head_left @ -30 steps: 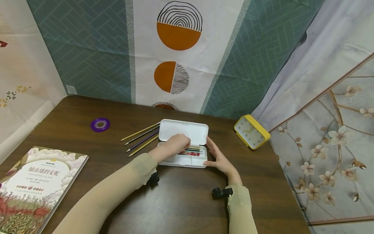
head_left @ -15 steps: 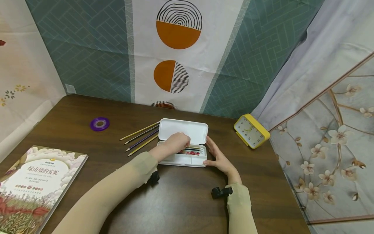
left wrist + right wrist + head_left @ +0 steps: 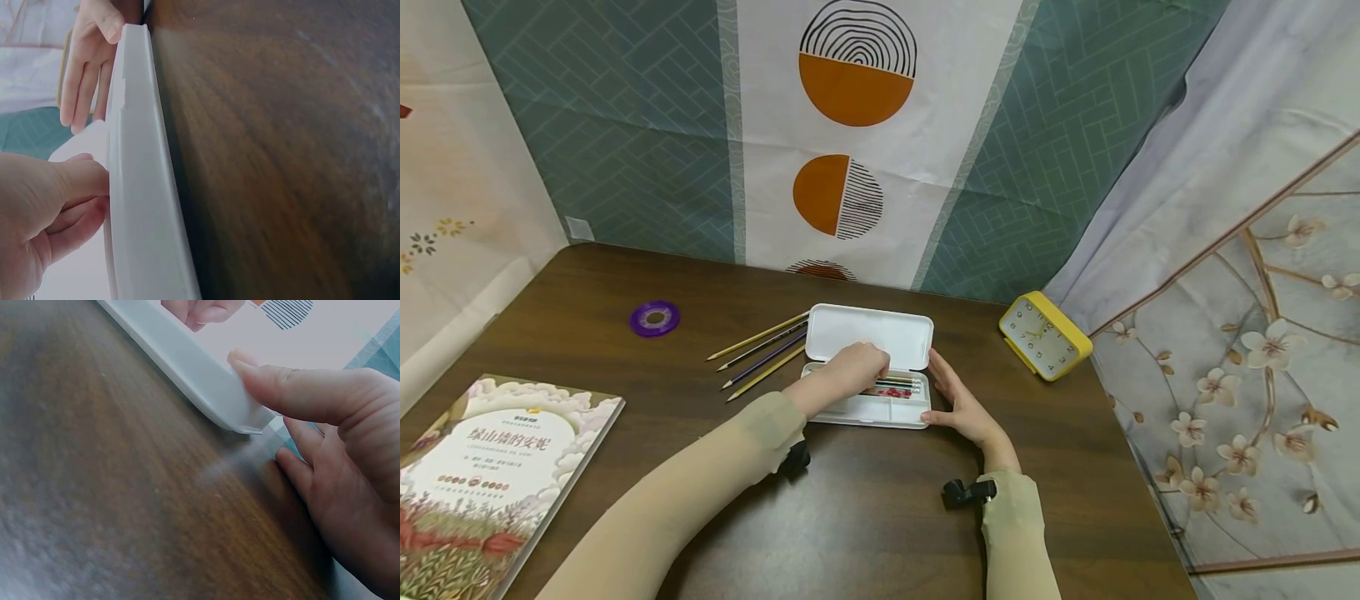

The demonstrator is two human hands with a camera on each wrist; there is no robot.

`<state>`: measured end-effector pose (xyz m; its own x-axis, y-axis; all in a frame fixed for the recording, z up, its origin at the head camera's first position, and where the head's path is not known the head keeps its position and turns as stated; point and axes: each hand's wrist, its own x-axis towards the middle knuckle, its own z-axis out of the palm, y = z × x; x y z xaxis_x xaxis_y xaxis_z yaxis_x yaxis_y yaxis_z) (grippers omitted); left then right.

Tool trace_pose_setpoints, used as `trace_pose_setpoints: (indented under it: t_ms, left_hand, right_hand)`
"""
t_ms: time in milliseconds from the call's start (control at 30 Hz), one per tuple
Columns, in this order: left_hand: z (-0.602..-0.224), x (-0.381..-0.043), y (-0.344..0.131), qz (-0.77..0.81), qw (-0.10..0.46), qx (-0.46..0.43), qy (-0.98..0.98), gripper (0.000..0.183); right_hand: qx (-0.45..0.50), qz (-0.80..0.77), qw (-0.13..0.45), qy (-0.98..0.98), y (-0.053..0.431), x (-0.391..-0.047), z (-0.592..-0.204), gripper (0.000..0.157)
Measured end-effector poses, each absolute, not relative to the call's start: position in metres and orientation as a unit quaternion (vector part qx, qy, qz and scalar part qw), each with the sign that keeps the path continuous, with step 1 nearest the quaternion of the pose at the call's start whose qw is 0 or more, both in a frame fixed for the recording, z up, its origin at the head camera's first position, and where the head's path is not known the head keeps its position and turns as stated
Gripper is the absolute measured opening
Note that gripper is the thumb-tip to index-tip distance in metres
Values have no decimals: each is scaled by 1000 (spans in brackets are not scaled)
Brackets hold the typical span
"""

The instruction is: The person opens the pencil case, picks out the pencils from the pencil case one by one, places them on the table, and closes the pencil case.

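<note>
A white pencil case (image 3: pixel 842 412) lies on the table with its lid (image 3: pixel 870 327) swung up at the back. My left hand (image 3: pixel 853 369) reaches into it, thumb and curled fingers pinching at a pencil in the rear compartment. Those fingertips are hidden behind the front wall in the left wrist view. Several pencils (image 3: pixel 901 382) with pale ends show to the right of the fingers, along with a red-patterned strip. My right hand (image 3: pixel 964 410) braces the right end of the case, its thumb (image 3: pixel 294 390) on the front corner and its straight fingers reaching back beside the lid.
Several loose pencils (image 3: pixel 763 354) lie fanned out left of the case. A purple ring-shaped roll (image 3: pixel 655 318) sits further left, and a book (image 3: pixel 512 467) at the front left. To the right, a yellow alarm clock (image 3: pixel 1047 336) stands near the curtain.
Both hands, the pencil case and the loose pencils stay nearly where they were. Only a slight shift of the head view shows.
</note>
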<state>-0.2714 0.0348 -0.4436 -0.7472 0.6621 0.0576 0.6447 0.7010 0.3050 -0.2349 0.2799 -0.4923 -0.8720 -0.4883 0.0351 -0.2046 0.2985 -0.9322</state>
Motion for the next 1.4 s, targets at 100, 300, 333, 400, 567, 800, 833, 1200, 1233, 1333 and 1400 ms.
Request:
trace_pose_setpoints:
  t_ms: [100, 300, 333, 400, 567, 800, 833, 1200, 1233, 1333, 1400]
  left_hand:
    - [-444, -271, 34, 159, 30, 352, 922, 18]
    - [-441, -270, 32, 164, 29, 345, 924, 16]
    - [-440, -270, 31, 165, 26, 345, 924, 16]
    - [-436, -272, 28, 166, 23, 347, 923, 15]
    - [-427, -278, 15, 178, 5, 354, 918, 13]
    - [-418, -284, -5, 191, -15, 360, 913, 14]
    - [-417, -283, -7, 192, -12, 358, 914, 14]
    - [-417, -275, -29, 197, 33, 336, 921, 14]
    - [-419, -275, -30, 197, 37, 336, 920, 14]
    - [-423, -275, -34, 197, 44, 340, 919, 14]
    - [-426, -275, -37, 198, 49, 338, 919, 15]
  right_hand:
    - [-218, -551, 130, 795, 280, -235, -493, 105]
    - [-219, -550, 133, 795, 279, -235, -492, 105]
    - [-219, -550, 134, 795, 279, -235, -491, 105]
    - [-219, -550, 133, 795, 279, -236, -492, 105]
    - [-221, -547, 130, 797, 280, -237, -492, 105]
    - [-223, -542, 127, 800, 282, -238, -493, 105]
    - [-223, -542, 127, 800, 282, -238, -493, 105]
    - [-207, -548, 143, 798, 279, -238, -490, 107]
    - [-206, -548, 144, 798, 279, -238, -490, 107]
    - [-205, -548, 143, 799, 279, -237, -489, 107]
    - [-206, -545, 140, 800, 278, -237, -490, 107]
